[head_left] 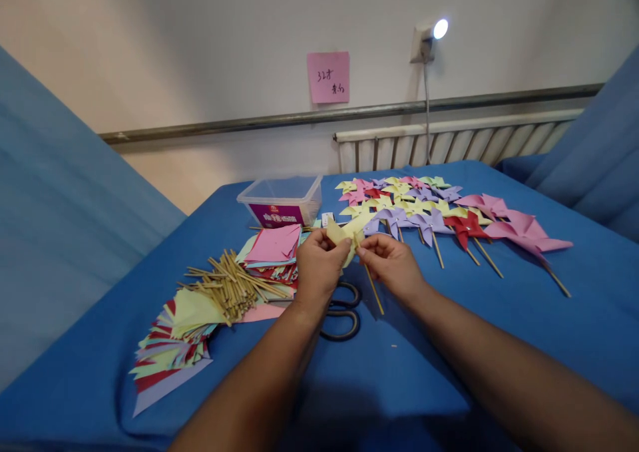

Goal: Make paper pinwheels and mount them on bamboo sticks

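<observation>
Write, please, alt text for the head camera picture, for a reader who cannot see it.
Two bare hands, left hand and right hand, hold a yellow paper pinwheel on a thin wooden stick above a blue table. Finished pinwheels lie behind, with paper squares, sticks and scissors nearer.

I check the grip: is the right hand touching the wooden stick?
Touching. The head view shows the right hand pinching the top of the wooden stick, which hangs below its fingers.

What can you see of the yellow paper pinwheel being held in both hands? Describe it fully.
The yellow pinwheel is pale yellow folded paper, its vanes only partly visible behind the fingers. The left hand pinches the paper; the right hand grips its thin wooden stick, which slants down toward the black scissors. It is held above the blue cloth.
</observation>
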### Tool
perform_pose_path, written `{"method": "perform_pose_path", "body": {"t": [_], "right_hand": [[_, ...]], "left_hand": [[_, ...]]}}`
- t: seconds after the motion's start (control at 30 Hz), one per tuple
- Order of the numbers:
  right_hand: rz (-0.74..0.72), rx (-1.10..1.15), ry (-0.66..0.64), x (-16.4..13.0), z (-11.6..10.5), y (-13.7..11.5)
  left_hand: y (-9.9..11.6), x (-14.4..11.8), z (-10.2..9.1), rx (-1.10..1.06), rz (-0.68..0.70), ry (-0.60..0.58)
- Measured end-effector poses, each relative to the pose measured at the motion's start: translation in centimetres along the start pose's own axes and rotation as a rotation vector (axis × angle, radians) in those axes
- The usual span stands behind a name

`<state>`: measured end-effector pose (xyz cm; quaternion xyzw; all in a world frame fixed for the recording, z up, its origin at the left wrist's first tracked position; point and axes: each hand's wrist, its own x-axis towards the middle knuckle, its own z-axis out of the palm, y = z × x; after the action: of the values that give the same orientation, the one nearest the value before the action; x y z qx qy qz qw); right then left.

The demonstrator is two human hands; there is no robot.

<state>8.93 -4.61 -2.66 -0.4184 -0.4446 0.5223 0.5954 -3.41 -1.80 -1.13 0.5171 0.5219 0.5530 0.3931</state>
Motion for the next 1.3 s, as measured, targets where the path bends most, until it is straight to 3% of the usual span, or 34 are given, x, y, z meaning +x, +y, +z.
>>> {"method": "perform_pose_path", "body": {"t": [0.13, 0.43, 1.3], "right_hand": [[0.048, 0.059, -0.078, 0.3, -0.2, 0.3], [0.060, 0.121, -0.117, 0.2, -0.1, 1.2], [0.051, 0.179, -0.127, 0.1, 0.2, 1.3]], "left_hand": [[0.4, -0.2, 0.0, -0.042, -0.009, -0.007], [0.5, -0.3, 0.1, -0.080, -0.012, -0.015], [0.8, -0.5, 0.1, -0.013, 0.026, 0.008]]}}
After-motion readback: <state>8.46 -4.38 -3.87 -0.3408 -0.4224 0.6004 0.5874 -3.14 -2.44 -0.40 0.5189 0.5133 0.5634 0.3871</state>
